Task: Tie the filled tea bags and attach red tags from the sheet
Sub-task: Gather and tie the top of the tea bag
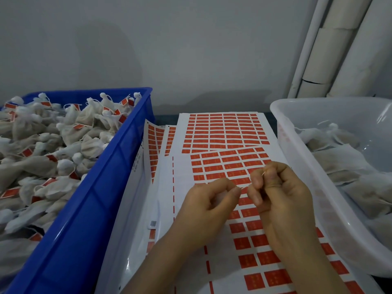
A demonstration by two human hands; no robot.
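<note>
Red tags in tight rows cover the tag sheet (224, 132) spread across the middle of the work surface, with more sheets (157, 145) fanned out from under its left edge. Above the near part of that sheet the two hands meet, fingers curled inward. The left hand (209, 205) has its thumb and forefinger pressed together at the tips, and the right hand (280, 194) is bunched with its fingers (257, 179) folded toward the thumb. A thin pale string (263, 173) shows between the right hand's fingers and seems to run on toward the left hand's pinch; it is too fine to follow along its whole length. Whether either hand also holds a tag or a bag cannot be told, since the curled fingers hide their palms.

On the left stands a blue plastic crate (110, 187), heaped with tied tea bags (53, 145), their necks knotted and many carrying small red tags on strings. On the right sits a translucent white tub (301, 166), touching the right edge of the sheets, and inside it lie filled tea bags (343, 158) that look untied and untagged, flat and loosely piled. Behind the tub, in the corner, white pipes (339, 49) wrapped in pale covering rise against the grey wall (169, 39).
</note>
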